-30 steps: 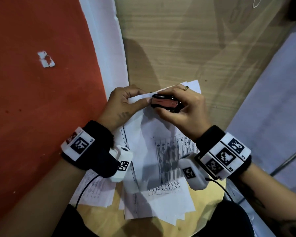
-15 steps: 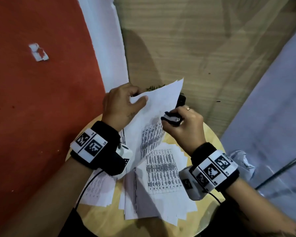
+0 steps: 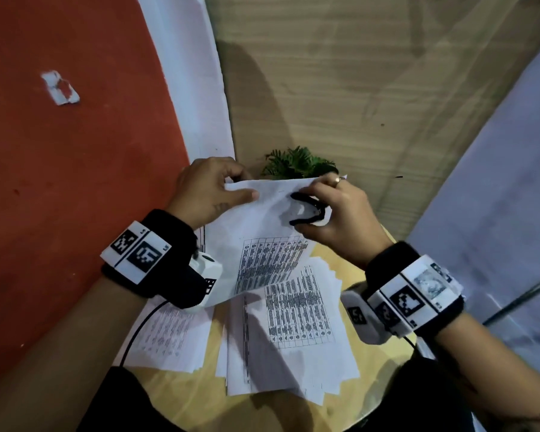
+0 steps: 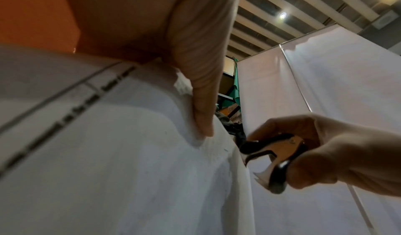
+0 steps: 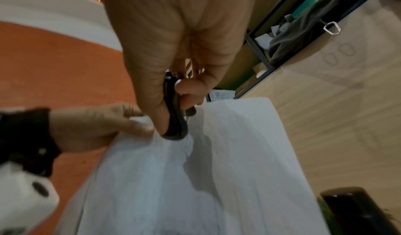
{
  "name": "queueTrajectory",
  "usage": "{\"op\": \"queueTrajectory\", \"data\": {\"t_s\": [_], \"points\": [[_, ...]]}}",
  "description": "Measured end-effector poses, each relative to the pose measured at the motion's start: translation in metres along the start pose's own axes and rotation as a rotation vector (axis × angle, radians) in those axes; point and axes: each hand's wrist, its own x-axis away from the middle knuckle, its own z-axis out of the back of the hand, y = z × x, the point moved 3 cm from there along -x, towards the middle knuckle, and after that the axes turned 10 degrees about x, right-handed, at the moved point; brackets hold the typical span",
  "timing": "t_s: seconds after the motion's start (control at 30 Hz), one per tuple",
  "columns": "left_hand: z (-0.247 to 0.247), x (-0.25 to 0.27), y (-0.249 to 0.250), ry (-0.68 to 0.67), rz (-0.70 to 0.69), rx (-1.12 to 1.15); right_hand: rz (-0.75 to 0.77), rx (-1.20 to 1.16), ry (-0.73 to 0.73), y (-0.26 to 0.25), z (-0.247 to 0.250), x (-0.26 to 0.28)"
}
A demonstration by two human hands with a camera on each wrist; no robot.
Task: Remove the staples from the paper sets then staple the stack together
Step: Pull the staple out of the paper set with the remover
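The left hand pinches the lifted paper set's top corner. Beside it, the right hand grips the staple remover, its claws spread apart.

printed paper set lifted by its top edge — black staple remover (jaws spread) at that edge; loose sheets lie below.

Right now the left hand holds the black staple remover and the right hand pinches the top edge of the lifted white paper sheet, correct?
Reversed: in the head view the right hand holds the black staple remover, and the left hand pinches the lifted white paper sheet.
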Motion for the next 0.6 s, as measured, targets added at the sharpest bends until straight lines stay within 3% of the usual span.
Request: {"op": "queueTrajectory", "data": {"t_s": [0.2,0.33,0.47,0.6], "points": [[0.003,-0.001,0.005,-0.052,-0.037,0.033,0.008,0.074,-0.27,-0.003,0.008,-0.023],[0.006,0.0,0.011,-0.043,-0.049,-0.065,0.014,0.013,-0.261,-0.005,0.014,-0.024],[-0.004,0.006,0.043,0.013,-0.237,-0.441,0.031,-0.054,-0.255,-0.011,0.02,-0.019],[-0.009,0.005,0.056,0.006,-0.229,-0.34,0.045,-0.08,-0.178,-0.014,0.03,-0.016]]}}
